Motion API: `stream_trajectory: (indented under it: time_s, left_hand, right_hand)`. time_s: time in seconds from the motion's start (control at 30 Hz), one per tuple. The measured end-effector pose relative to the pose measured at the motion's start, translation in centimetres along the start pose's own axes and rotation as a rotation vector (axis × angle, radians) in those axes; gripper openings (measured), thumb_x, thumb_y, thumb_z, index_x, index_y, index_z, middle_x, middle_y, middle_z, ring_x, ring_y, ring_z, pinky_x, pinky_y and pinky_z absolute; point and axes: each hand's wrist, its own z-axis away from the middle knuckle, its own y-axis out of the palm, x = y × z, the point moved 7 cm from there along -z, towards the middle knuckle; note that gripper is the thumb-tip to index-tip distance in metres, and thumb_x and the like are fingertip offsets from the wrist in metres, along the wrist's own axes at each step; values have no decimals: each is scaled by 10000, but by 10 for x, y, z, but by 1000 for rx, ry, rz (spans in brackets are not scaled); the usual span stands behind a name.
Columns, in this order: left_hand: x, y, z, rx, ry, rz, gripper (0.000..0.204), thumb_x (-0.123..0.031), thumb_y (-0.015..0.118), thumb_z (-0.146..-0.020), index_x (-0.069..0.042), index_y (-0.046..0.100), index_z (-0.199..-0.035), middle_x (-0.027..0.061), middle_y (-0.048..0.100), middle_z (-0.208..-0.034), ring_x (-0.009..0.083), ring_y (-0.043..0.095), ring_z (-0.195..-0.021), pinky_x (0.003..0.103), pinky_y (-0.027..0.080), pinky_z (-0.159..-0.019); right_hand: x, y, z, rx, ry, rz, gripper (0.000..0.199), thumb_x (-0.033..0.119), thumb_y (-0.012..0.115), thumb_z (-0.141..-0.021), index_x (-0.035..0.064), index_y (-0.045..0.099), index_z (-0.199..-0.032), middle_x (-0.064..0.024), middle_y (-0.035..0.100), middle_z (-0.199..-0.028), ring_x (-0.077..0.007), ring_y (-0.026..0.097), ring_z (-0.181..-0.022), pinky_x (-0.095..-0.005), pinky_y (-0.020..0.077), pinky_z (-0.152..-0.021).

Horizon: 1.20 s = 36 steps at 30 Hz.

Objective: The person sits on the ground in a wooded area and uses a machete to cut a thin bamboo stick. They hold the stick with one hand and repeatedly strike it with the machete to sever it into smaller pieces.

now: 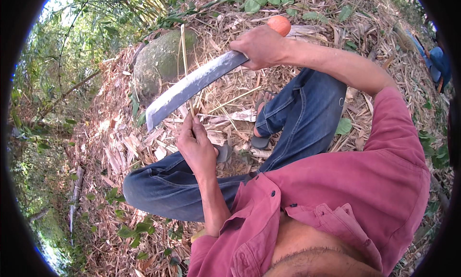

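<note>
My right hand (261,46) is closed around the handle of a machete, whose rounded orange end (279,25) sticks out past the fist. The long, slightly curved machete blade (197,84) reaches down to the left, its tip over the wood chips. Below it my left hand (196,145) pinches the lower end of a thin, pale strip of wood or bamboo (184,49). The strip stands nearly upright and crosses the blade near its middle; I cannot tell whether the two touch.
A large mossy rock (161,63) stands just beyond the blade. Split shavings (129,150) cover the ground around my bent, jeans-clad legs (307,118). Several loose pale strips (235,100) lie between the rock and my sandalled feet. Green undergrowth fills the left side; a blue object (438,66) is at far right.
</note>
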Motion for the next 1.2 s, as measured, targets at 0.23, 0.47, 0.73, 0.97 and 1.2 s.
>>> stream_trajectory:
  time_s: [0.23,0.47,0.73,0.97,1.2]
  left_hand:
    - [6,-1,10,39,-26,40,247,-90,476,-965,44,614,-1119,-12,482,-684,50,372,-611,226,308,-518]
    - [20,-18,31,64,-159,235,247,-113,459,-980,31,594,-1129,-44,404,-635,21,340,-516,194,278,-455]
    - [24,-11,-2,116,-116,159,264,-146,456,-983,22,592,-1134,-67,361,-598,16,316,-522,205,227,-464]
    - [28,-11,8,178,-164,281,262,-126,458,-983,38,592,-1137,-63,382,-606,13,319,-532,193,232,-469]
    - [47,-22,-6,175,-162,202,272,-130,479,-975,54,588,-1144,-53,413,-622,21,352,-549,202,255,-481]
  right_hand:
    - [-61,2,-8,-15,216,68,200,271,664,-731,94,635,-820,-95,650,-710,-273,651,-650,-421,509,-637]
    - [-179,33,-1,168,736,-59,291,331,617,-800,57,657,-890,-101,627,-654,-237,618,-571,-392,496,-593]
    - [-56,-5,-8,11,199,-30,212,301,641,-767,99,646,-829,-86,645,-712,-255,649,-659,-415,520,-646]
    - [-78,23,-13,91,327,-119,181,238,645,-745,60,614,-752,-101,613,-672,-252,630,-628,-409,489,-588]
    - [-103,28,1,78,394,-171,241,284,592,-815,55,652,-857,-91,600,-636,-211,607,-561,-396,497,-576]
